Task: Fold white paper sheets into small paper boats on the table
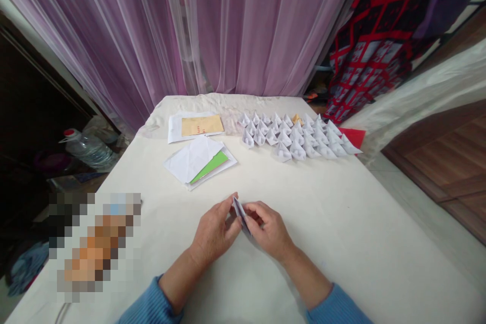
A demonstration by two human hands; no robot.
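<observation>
Between my two hands, just above the table, is a small piece of folded white paper [240, 212], seen nearly edge-on. My left hand [215, 228] pinches it from the left, with the fingertips at its upper end. From the right, my right hand [269, 228] grips its lower part between thumb and fingers. Farther back on the right stand several rows of folded paper boats [298, 136], white except for a yellowish one. Beyond my left hand lies a pile of white paper sheets [193, 157] with a green sheet [210, 166] sticking out.
A tan envelope [202, 125] rests on white paper at the back left. Something red [353, 136] lies behind the boats. A blurred-out object [100, 243] is at the table's left side. Off the left edge stands a large water bottle [89, 149]. Purple curtains [246, 25] hang behind the table.
</observation>
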